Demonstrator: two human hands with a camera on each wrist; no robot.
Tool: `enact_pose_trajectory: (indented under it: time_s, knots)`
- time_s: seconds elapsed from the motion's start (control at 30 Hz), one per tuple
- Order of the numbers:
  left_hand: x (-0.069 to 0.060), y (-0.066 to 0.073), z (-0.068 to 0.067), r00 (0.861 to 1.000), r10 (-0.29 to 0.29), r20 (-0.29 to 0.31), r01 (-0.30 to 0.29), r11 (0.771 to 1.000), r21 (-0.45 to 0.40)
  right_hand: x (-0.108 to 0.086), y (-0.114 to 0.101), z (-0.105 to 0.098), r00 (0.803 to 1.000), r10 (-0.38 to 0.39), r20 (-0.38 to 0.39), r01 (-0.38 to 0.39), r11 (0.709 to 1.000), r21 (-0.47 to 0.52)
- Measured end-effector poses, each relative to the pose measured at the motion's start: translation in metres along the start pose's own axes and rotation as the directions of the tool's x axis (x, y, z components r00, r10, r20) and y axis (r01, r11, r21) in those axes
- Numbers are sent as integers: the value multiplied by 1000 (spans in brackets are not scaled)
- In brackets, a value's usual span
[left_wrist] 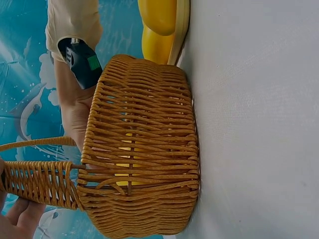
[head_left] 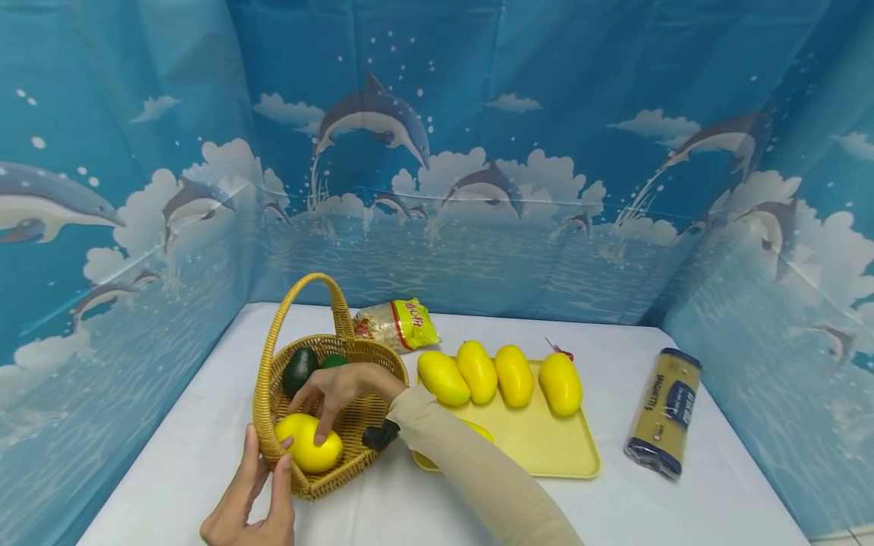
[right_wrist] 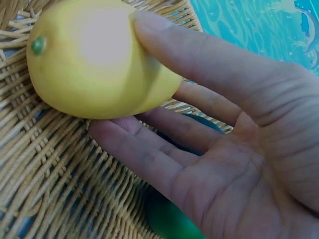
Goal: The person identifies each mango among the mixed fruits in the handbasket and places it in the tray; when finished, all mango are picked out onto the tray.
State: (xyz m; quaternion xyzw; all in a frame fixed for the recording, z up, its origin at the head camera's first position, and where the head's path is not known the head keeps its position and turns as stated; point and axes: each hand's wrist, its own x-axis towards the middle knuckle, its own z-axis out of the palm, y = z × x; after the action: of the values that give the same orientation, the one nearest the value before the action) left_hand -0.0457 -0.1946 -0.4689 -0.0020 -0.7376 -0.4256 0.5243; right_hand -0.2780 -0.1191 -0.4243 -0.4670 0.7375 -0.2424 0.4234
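Note:
My right hand reaches into a brown wicker basket and holds a yellow mango near the basket's left front side. In the right wrist view, the thumb lies on one side of the mango and the fingers touch its other side. My left hand grips the basket's near-left edge by the foot of the tall handle. Inside the basket, behind the right hand, lie a dark avocado and a greener, partly hidden fruit.
Right of the basket, a pale yellow tray bears several mangoes, one mostly hidden by the right sleeve. A snack bag lies behind the basket. A spaghetti pack rests far right; a small red item lies behind the tray.

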Motion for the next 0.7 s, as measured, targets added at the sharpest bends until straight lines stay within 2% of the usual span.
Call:
enact_pose_trajectory:
  time_s: [0.27,0.53,0.7]
  knots:
    - [0,-1,1,1000,0,14,0,1000,-5,-6,5,-2,999,-47,-20,48,996,72]
    - [0,3,-4,998,-35,49,31,995,93,-24,2,-12,993,-116,-38,120,983,138]
    - [3,4,-6,998,11,54,-11,1000,7,-45,-1,-19,980,-183,-84,190,978,87]
